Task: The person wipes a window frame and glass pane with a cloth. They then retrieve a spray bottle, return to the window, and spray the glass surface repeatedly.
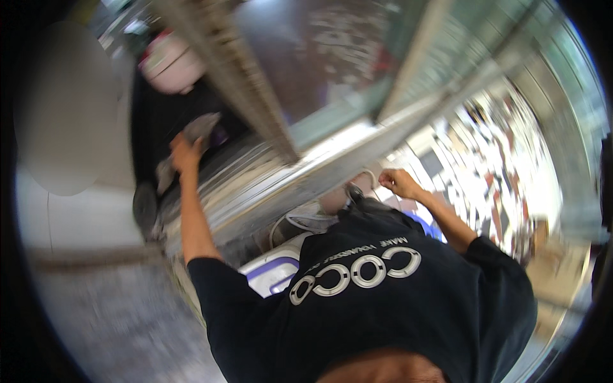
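My left hand (186,152) reaches over a dark surface beyond a window sill and grips a crumpled greyish cloth (203,127). A further pale, blurred piece (165,174) lies just below that hand; whether it is part of the same cloth I cannot tell. A pink rounded object (173,64) stands past the cloth, at the upper left. On the other side of the frame, my right hand (398,183) hangs in the air with curled fingers, near a pale curved tube or cord (369,177). I see nothing in it.
A sliding window's upright frame (258,91) and its metal track (325,153) run between my hands. Below the sill stands a white and purple plastic item (273,270) beside pale hoses (306,218). White tiled wall (91,215) is at left, cardboard boxes (550,268) at right.
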Action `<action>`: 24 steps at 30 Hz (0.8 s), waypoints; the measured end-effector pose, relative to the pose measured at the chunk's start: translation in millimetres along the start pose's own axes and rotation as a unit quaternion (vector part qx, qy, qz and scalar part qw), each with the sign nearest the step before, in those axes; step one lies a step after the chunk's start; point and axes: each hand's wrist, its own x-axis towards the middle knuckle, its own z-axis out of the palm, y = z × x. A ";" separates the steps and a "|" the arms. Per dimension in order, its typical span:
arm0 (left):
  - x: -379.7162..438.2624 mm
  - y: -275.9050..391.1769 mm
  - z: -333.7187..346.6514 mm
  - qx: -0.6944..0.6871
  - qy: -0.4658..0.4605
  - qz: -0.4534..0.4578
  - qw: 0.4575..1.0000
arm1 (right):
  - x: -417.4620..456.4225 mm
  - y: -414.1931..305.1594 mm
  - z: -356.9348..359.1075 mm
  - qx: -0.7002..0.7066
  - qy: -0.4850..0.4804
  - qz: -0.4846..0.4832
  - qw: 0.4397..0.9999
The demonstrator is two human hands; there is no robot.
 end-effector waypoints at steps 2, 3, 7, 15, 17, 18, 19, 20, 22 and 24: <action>3.0 -3.9 14.6 0.037 0.003 0.005 0.999 | -37.3 23.9 -12.8 -0.042 0.012 0.061 0.997; 8.8 -18.6 23.5 0.061 -0.014 0.028 0.998 | -53.4 26.2 -17.3 -0.041 0.024 0.094 0.994; 30.5 -32.0 51.8 0.078 -0.003 0.080 0.994 | -106.2 36.2 -15.4 0.009 0.063 0.161 0.985; 2.1 -29.3 28.0 -0.281 -0.159 0.214 0.922 | -120.1 99.1 -25.0 0.077 0.015 0.193 0.978; -20.9 -30.4 7.9 -0.257 -0.153 0.163 0.940 | -120.1 122.0 -56.5 0.093 0.019 0.198 0.976; -25.6 -24.3 -2.5 -0.228 -0.152 0.121 0.954 | -119.7 143.9 -73.1 0.089 0.023 0.192 0.977; -29.4 -14.9 -9.0 -0.199 -0.150 0.082 0.965 | -119.7 162.3 -95.0 0.081 0.034 0.200 0.976; -39.0 -3.3 -8.8 -0.172 -0.053 0.086 0.980 | -122.3 180.2 -117.9 0.063 0.057 0.214 0.973; -60.5 -3.7 2.9 0.014 0.057 -0.025 0.998 | -128.4 220.0 -165.2 0.063 0.102 0.231 0.965; -88.1 2.6 17.6 -0.037 0.117 0.030 0.992 | -140.8 263.5 -207.7 0.103 0.148 0.245 0.953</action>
